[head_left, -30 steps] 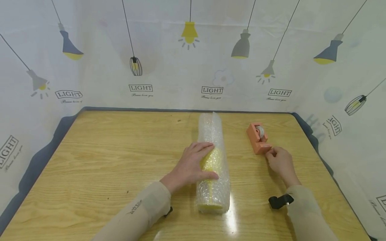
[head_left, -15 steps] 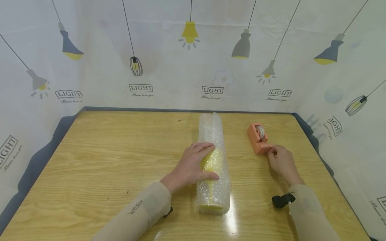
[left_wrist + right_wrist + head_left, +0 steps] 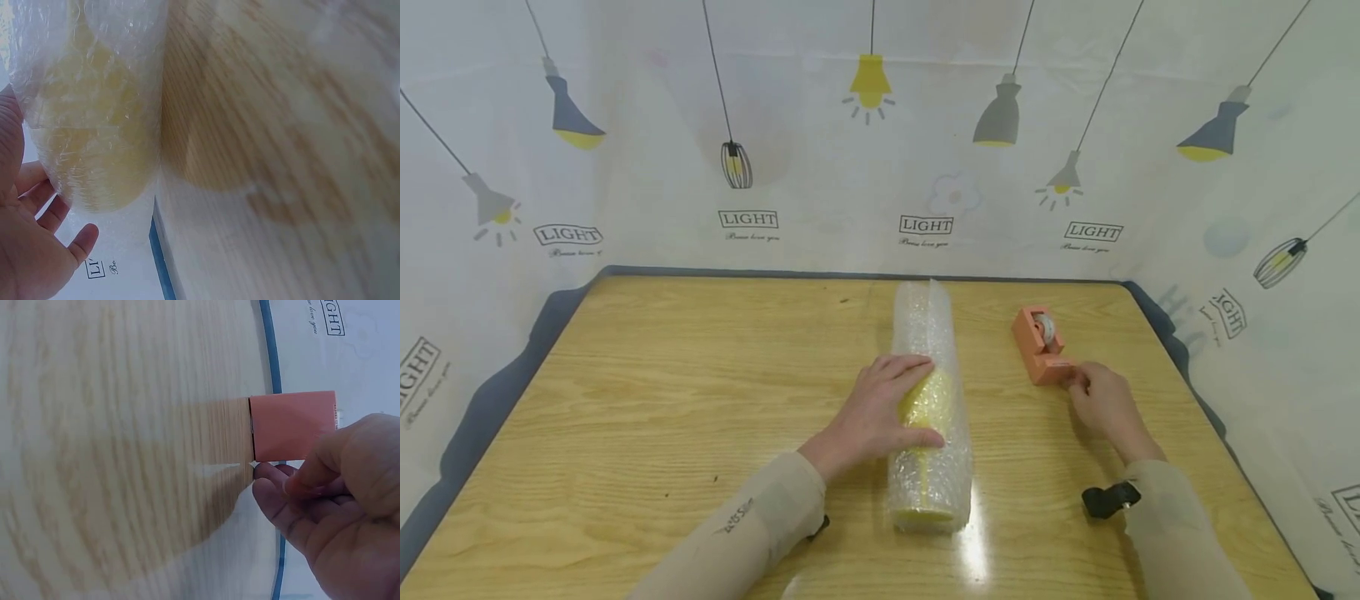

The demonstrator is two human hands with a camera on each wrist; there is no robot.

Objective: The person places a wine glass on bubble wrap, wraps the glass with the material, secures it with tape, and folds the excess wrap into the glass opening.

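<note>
bumpy glossy bubble wrap (image 3: 936, 404), matt tape dispenser (image 3: 1034, 354), shiny wood-grain table (image 3: 700, 375)

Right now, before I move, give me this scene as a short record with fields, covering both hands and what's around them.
Surface: yellow-brown wood-grain table
Centre: long cylindrical bundle of clear bubble wrap, lying lengthwise away from the person
Inside it: something yellow, blurred by the wrap
Left hand: resting on the bundle
Right side: salmon-orange block-shaped tape dispenser, apart from the bundle, holding a pale tape roll
Right hand: fingers pinched at the dispenser's near end, apparently on tape
Backdrop: white sheet printed with lamps
</note>
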